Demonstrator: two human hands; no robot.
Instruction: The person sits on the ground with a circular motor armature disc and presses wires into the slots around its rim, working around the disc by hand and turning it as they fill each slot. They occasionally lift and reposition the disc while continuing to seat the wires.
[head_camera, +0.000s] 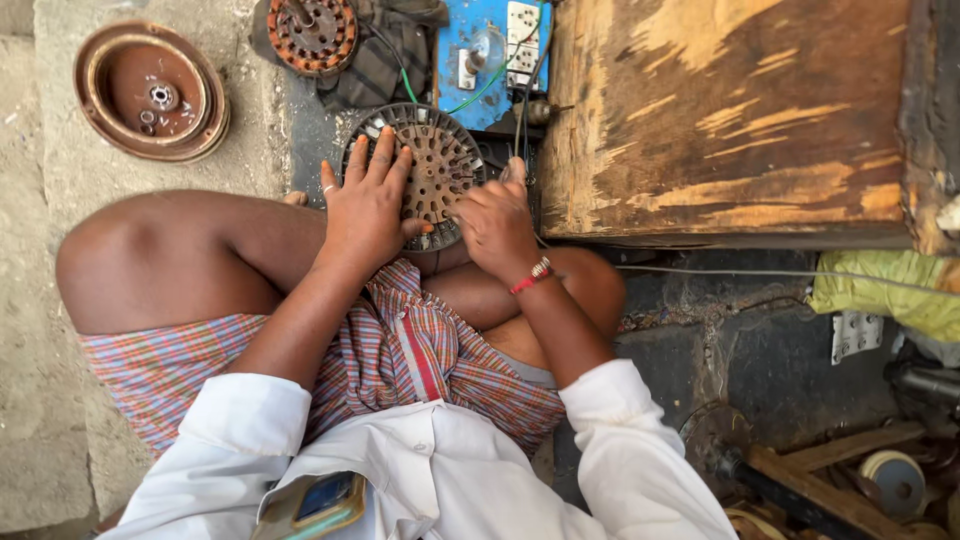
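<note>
While I sit cross-legged on the ground, my left hand (367, 205) lies spread flat, fingers splayed, on the face of the round slotted motor core (420, 170) that rests against my shins, just in front of my knees. Left hand presses rather than grips; a ring shows on one finger. My right hand (494, 222) is curled at the core's right edge, fingers bunched as if pinching something small there; what it pinches is hidden by the knuckles, so I cannot tell. A red thread band (531, 276) sits on that wrist.

Surroundings: a worn wooden box (730, 110) stands close on the right, its near corner almost touching my right hand and crowding that side. Behind the core, a blue switchboard (470, 55) with sockets, green and dark wires running down from it toward the core. A second rusty core (312, 33) lies on a dark cloth, further back. Well apart on the concrete to the left, a rusty round cover dish (152, 90). Far right, a yellow-green cloth bundle (885, 290); scrap wood and discs lower right. A phone (315, 503) pokes from my shirt pocket.
</note>
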